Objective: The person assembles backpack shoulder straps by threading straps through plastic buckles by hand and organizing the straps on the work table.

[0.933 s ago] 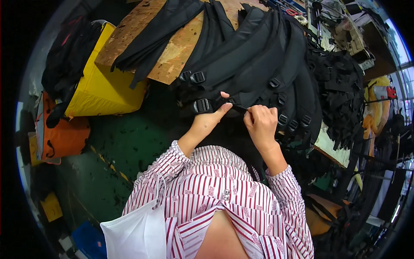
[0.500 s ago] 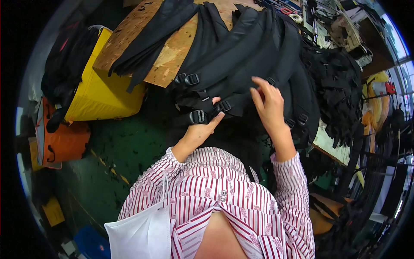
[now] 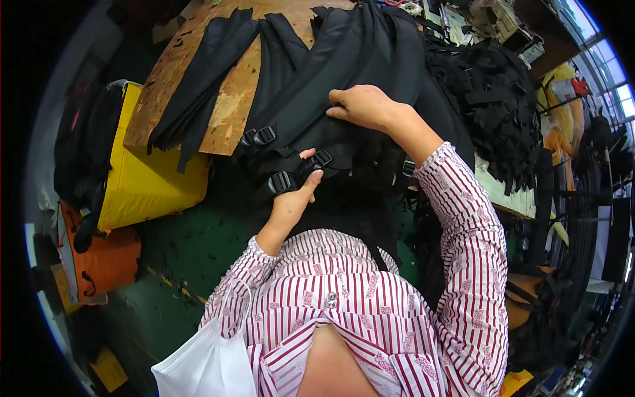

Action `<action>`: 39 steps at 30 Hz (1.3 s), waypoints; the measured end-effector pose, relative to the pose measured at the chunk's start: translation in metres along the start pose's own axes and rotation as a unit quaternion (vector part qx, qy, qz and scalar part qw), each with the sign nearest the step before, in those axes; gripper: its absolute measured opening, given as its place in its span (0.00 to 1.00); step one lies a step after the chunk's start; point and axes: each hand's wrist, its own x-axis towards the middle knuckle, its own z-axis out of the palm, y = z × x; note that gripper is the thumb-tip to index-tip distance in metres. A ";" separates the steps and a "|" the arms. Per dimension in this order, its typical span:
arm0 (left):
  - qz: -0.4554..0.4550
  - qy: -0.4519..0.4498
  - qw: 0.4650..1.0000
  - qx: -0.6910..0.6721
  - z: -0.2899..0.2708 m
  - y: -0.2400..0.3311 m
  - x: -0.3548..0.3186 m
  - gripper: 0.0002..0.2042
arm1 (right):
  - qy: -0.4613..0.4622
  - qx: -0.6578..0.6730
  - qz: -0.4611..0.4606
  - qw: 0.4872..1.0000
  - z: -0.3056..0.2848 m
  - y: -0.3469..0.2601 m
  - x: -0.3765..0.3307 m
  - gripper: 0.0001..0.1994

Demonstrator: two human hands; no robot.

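My left hand [image 3: 292,202] is closed around the buckle ends of black padded shoulder straps. A black plastic buckle [image 3: 282,182] lies over its fingers, and another buckle [image 3: 321,159] sits by its thumb and fingertips. Farther up, my right hand [image 3: 365,106] reaches left across a black padded strap [image 3: 331,79], its fingers bent and pinched together at the fabric. What exactly lies between them is partly hidden. Two more buckles [image 3: 256,136] rest just beyond my left hand, on the ends of neighbouring straps.
More black straps [image 3: 202,83] hang over the edge of a wooden board [image 3: 228,109]. A yellow bag [image 3: 142,182] and an orange bag [image 3: 106,261] stand at the left. On the right is a heap of black webbing pieces [image 3: 486,99]. Black scraps litter the green floor [image 3: 178,248].
My right hand has swung left and away from me over the straps, and its spread fingers have closed. My left hand keeps its hold on the buckle ends. The whole view has shifted slightly.
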 end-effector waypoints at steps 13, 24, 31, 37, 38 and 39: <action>-0.108 -0.001 0.991 -0.085 0.006 0.030 0.007 0.20 | 0.090 0.050 -0.086 0.991 -0.023 -0.030 0.020 0.17; 0.005 0.071 0.987 -0.143 -0.026 0.015 -0.013 0.14 | 0.148 0.159 -0.045 0.975 0.026 -0.018 0.011 0.12; -0.006 0.028 0.991 -0.133 -0.029 0.009 -0.013 0.13 | 0.165 0.398 0.004 0.902 0.046 -0.072 -0.033 0.08; 0.022 0.072 0.987 -0.142 -0.022 -0.016 -0.019 0.08 | 0.187 0.330 -0.101 0.920 0.050 -0.107 -0.040 0.16; 0.043 0.076 0.989 -0.120 -0.022 -0.017 -0.020 0.08 | 0.194 0.293 -0.110 0.930 0.053 -0.112 -0.041 0.16; 0.043 0.077 0.989 -0.121 -0.021 -0.018 -0.020 0.08 | 0.201 0.255 -0.120 0.938 0.057 -0.116 -0.042 0.16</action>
